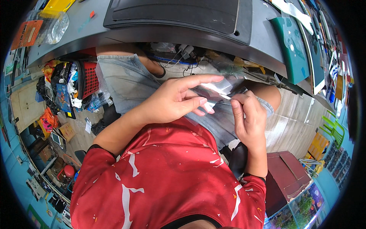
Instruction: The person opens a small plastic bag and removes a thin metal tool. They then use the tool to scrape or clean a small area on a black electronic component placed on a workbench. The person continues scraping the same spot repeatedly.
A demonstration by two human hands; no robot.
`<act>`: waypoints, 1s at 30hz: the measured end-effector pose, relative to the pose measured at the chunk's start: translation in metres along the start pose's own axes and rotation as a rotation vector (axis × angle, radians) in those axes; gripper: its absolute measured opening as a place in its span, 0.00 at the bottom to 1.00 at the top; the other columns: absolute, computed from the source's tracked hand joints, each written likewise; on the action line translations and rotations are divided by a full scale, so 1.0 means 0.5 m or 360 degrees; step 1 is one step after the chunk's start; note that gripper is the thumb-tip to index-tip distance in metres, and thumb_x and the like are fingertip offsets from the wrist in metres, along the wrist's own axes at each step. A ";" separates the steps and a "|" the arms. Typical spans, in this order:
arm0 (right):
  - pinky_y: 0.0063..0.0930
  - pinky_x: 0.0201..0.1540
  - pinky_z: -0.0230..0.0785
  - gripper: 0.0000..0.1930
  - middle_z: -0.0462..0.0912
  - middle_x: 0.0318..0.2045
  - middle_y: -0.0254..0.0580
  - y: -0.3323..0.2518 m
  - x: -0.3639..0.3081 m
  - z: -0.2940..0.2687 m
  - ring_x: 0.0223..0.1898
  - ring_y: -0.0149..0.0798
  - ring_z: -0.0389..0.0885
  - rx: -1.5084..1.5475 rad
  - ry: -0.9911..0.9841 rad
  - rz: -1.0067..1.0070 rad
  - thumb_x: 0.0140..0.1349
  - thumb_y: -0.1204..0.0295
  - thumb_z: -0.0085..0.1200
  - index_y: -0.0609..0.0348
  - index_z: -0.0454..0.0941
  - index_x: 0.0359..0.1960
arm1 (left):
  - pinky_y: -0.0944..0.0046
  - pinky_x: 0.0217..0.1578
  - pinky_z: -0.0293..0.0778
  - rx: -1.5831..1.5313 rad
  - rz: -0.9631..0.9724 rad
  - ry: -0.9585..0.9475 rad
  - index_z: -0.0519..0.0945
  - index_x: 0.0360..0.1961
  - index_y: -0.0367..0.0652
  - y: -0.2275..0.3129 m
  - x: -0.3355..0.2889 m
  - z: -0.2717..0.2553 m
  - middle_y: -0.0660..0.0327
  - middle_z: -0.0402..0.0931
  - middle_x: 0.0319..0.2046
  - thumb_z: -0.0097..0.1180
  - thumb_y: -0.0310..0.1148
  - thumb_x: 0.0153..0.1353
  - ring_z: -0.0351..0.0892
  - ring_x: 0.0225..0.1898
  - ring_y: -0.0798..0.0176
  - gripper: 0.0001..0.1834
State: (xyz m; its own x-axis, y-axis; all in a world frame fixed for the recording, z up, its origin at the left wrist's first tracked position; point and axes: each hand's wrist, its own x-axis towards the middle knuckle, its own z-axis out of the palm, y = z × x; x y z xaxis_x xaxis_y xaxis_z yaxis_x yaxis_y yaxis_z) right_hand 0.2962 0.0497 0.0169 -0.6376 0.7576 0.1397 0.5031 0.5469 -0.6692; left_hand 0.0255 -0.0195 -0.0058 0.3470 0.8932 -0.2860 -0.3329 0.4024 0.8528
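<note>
Nearest: red shirt (167, 164) w/ white marks. Just past it, hands apart w/ clear film (218, 91) btwn them, above the lap. R hand (249, 116) pinches the film's R side, thumb vs. fingers. L hand (167, 101) at its L side, index out, thumb apart from it; can't tell if it grips. Under film: lt. blue denim shorts (126, 84). L of legs, red basket (90, 78). Farther, grey table (263, 38) w/ blk mat (175, 15); green folder (291, 53) at R end.

White-marked red shirt (167, 168), denim shorts (124, 82)
</note>
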 end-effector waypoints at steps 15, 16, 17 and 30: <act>0.42 0.31 0.78 0.16 0.87 0.41 0.46 0.013 -0.005 0.016 0.30 0.48 0.88 -0.0110 0.0076 -0.0402 0.66 0.80 0.77 0.61 0.82 0.49 | 0.55 0.59 0.94 -0.0132 -0.0043 0.0097 0.63 0.92 0.43 -0.021 0.001 -0.007 0.46 0.78 0.79 0.53 0.19 0.85 0.94 0.63 0.49 0.37; 0.42 0.31 0.79 0.16 0.86 0.42 0.46 0.013 -0.005 0.017 0.31 0.48 0.88 -0.0139 0.0063 -0.0428 0.66 0.79 0.77 0.61 0.82 0.49 | 0.55 0.59 0.94 -0.0140 -0.0045 0.0098 0.62 0.92 0.43 -0.021 0.000 -0.006 0.46 0.78 0.79 0.53 0.18 0.85 0.94 0.63 0.49 0.38; 0.42 0.31 0.79 0.16 0.86 0.42 0.45 0.011 -0.005 0.018 0.31 0.48 0.88 -0.0140 0.0045 -0.0402 0.66 0.79 0.77 0.61 0.82 0.50 | 0.55 0.60 0.94 -0.0110 -0.0060 0.0098 0.62 0.92 0.43 -0.018 0.000 -0.004 0.46 0.78 0.79 0.53 0.18 0.85 0.94 0.63 0.49 0.38; 0.47 0.34 0.80 0.19 0.84 0.40 0.45 0.010 -0.013 0.022 0.35 0.51 0.88 -0.0328 -0.0096 -0.0284 0.72 0.76 0.73 0.60 0.80 0.61 | 0.55 0.60 0.93 -0.0006 -0.0040 0.0055 0.55 0.94 0.46 -0.008 -0.003 0.006 0.45 0.74 0.82 0.51 0.16 0.85 0.94 0.64 0.47 0.42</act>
State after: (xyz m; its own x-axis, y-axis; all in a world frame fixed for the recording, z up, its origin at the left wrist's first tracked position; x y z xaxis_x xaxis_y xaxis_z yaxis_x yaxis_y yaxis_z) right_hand 0.2965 0.0436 0.0047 -0.7572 0.6237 0.1939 0.4842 0.7353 -0.4742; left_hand 0.0292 -0.0230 -0.0073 0.3249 0.8892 -0.3222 -0.3278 0.4255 0.8435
